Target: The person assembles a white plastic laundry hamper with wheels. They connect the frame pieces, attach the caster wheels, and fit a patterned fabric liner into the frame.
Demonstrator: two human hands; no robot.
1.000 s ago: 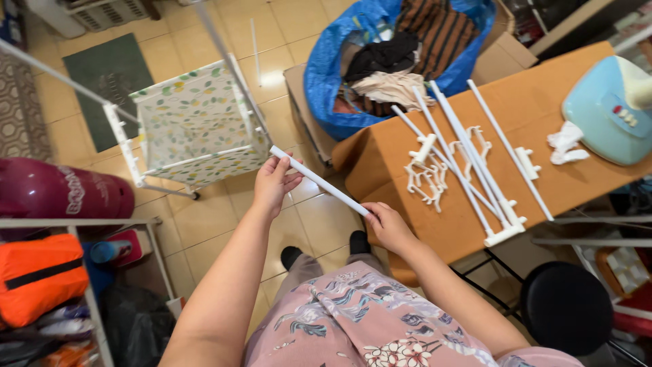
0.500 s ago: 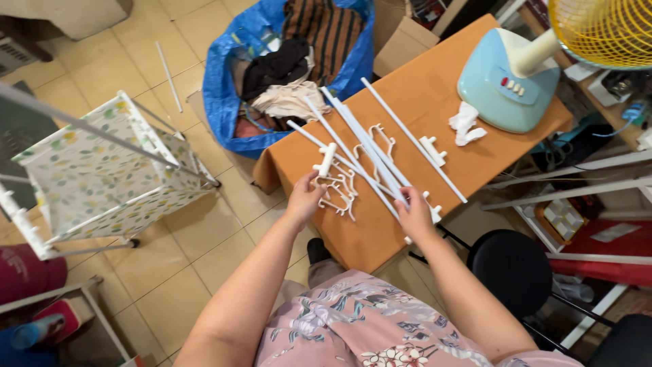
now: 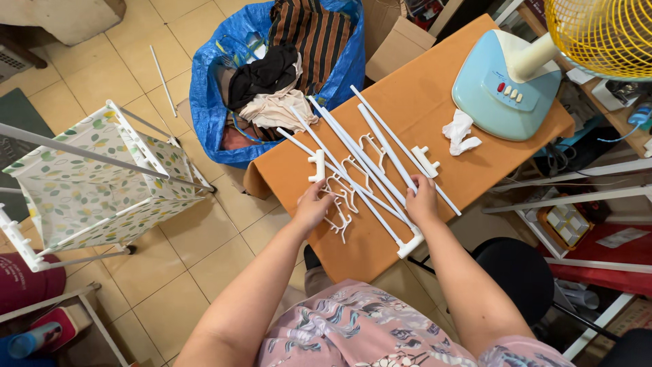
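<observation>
Spread over the orange table (image 3: 407,115), with a blue bag (image 3: 204,109) of clothes against its far end. Left of that, a leaf-print fabric bin (image 3: 88,190) on a white frame. At the table's right end, a pale blue fan base (image 3: 502,88) with a crumpled white rag (image 3: 460,130) beside it. Across the middle, a bundle of white plastic rods (image 3: 360,163) lying diagonally. Left hand (image 3: 314,207) at the small white hooks (image 3: 339,197), fingers curled loosely over them. Right hand (image 3: 422,200) pressed flat on the rods, fingers closed together, not gripping.
</observation>
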